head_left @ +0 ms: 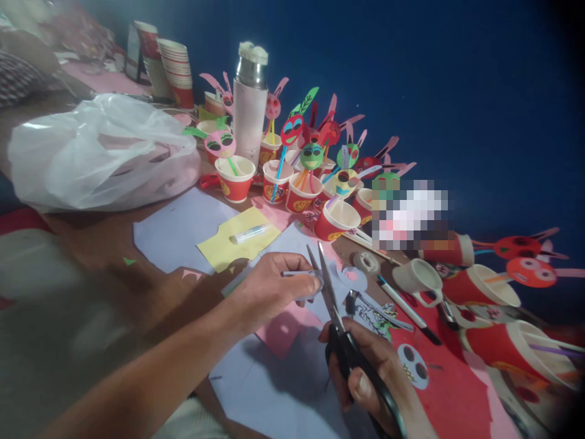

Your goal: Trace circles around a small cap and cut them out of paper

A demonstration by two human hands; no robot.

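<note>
My left hand (286,280) pinches a small pale piece of paper (297,274) between thumb and fingers, above the sheets on the table. Just right of it, my right hand (365,372) grips black-handled scissors (336,317). Their blades point up and away, slightly parted, beside the paper piece. Under both hands lie a pink paper piece (278,341) and a large pale blue-grey sheet (256,390). A glue stick (251,233) rests on yellow paper (214,247) beyond my left hand.
Red paper cups (235,188) with paper faces on straws stand behind, around a tall flask (249,116). At left sits a white plastic bag (100,158). Right are a white mug (418,280), a marker (406,308), a tape roll (366,262), red paper (452,390) and tipped cups.
</note>
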